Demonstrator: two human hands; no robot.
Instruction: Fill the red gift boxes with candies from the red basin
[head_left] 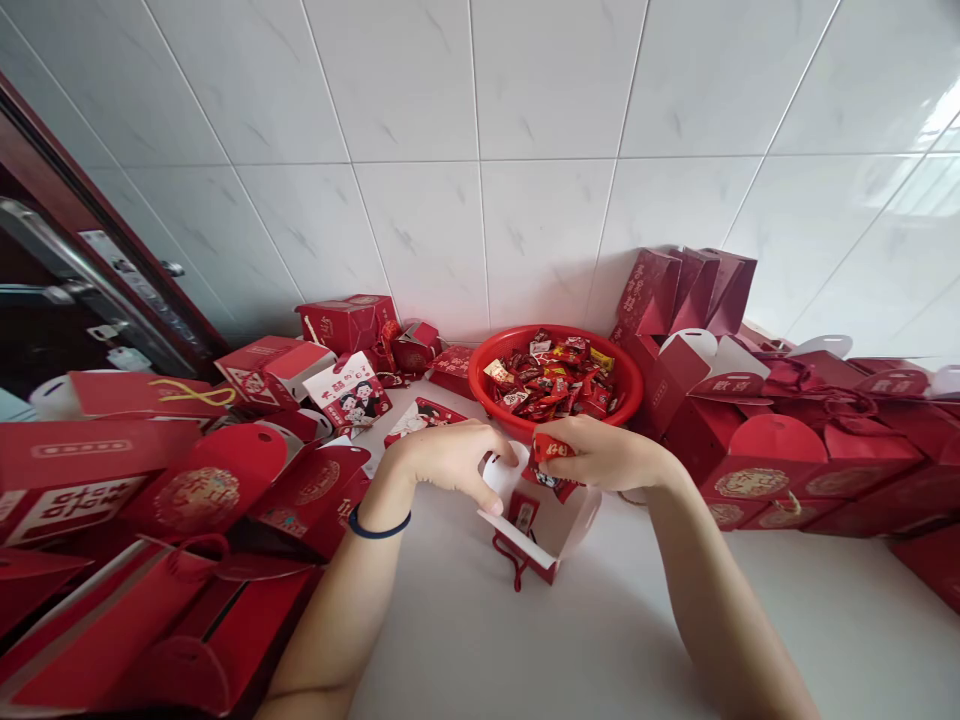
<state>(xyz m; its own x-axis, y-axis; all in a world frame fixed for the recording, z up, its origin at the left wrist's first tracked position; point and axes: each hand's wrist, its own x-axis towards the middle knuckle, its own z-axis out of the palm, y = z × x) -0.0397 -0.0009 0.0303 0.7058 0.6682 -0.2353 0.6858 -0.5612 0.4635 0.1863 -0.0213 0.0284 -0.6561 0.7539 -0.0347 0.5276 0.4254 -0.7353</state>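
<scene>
An open red box with a white inside [541, 540] stands on the white table [465, 630], its flaps up and a red cord hanging at its near side. One red packet [523, 512] lies inside it. My left hand [457, 460] grips the box's left flap and edge between thumb and fingers. Over the right part of the box, my right hand [600, 455] holds red candy packets [553, 455]; how many is hidden by the fingers. Just behind the hands sits a red plastic basket [634, 385] full of wrapped candies [555, 375].
Red gift boxes [202, 490] crowd the left side. More boxes [772, 455] are stacked at the right, with tall ones [649, 290] behind. Printed cards [424, 418] lie left of the basket. A tiled wall [547, 230] rises at the back.
</scene>
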